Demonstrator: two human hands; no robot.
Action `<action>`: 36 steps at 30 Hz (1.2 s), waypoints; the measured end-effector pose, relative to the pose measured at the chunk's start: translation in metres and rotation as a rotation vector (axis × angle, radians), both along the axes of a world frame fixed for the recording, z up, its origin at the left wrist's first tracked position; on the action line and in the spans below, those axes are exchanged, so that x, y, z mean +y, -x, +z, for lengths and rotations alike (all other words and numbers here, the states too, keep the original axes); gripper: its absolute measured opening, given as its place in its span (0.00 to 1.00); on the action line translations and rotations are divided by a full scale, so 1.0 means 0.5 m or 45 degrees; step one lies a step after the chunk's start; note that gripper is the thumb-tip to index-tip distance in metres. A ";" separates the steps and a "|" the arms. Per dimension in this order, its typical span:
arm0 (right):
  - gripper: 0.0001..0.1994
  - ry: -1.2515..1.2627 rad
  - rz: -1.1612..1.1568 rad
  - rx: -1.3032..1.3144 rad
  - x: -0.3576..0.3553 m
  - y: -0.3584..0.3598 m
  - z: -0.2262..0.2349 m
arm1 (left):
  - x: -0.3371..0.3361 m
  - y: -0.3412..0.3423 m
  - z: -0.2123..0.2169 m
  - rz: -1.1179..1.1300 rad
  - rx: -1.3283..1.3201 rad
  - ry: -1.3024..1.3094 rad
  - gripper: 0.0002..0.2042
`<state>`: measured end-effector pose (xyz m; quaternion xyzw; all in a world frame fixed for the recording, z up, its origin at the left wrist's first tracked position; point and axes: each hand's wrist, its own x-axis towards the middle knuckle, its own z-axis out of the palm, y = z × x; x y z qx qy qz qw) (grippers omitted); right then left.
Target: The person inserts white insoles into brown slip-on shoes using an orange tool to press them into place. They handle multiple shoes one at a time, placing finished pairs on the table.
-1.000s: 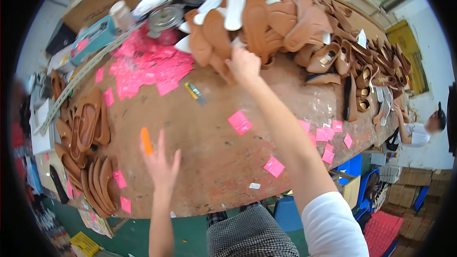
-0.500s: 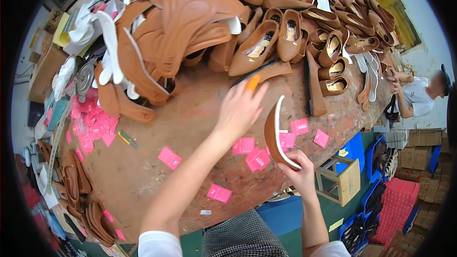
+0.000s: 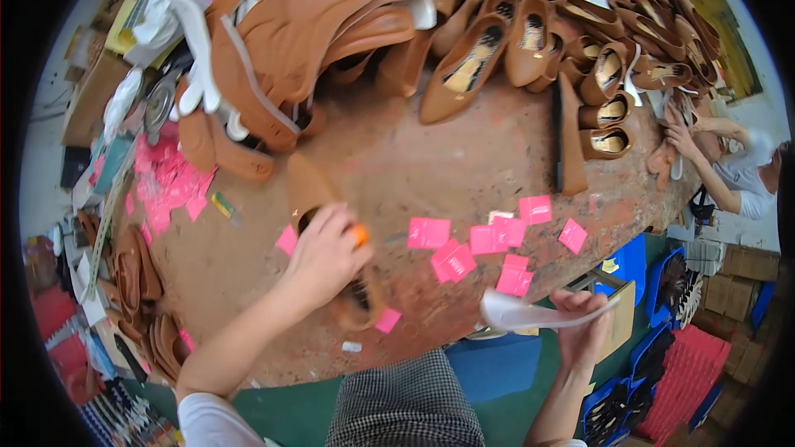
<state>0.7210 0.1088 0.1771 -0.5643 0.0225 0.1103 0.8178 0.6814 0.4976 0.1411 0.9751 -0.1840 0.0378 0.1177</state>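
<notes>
My left hand (image 3: 327,252), with an orange cover on one fingertip, is closed round the middle of a brown flat shoe (image 3: 308,182). The shoe lies low over the table, its pointed toe away from me; its motion blurs it, and my fingers hide part of its opening. At the right, past the near table edge, my right hand (image 3: 582,331) grips a curved insole (image 3: 530,314), white side showing. Several pink cards (image 3: 452,261) are scattered on the table between the hands, and another pink card (image 3: 387,319) is beside the shoe's heel.
A big stack of brown insoles (image 3: 331,0) rises at the far left, with many brown shoes (image 3: 468,66) beyond and rightward. A small yellow-green cutter (image 3: 222,205) lies near a pink card heap (image 3: 166,174). Another person (image 3: 720,170) works at the far right, near a wooden stool (image 3: 619,314).
My left hand has taken a shoe from the far side and brought it nearer and leftward. My right hand has moved right and down, turning the insole white side into view.
</notes>
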 end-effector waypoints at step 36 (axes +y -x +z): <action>0.11 0.720 1.867 -2.031 0.815 0.284 -0.269 | 0.083 0.719 -0.080 1.823 0.272 1.243 0.16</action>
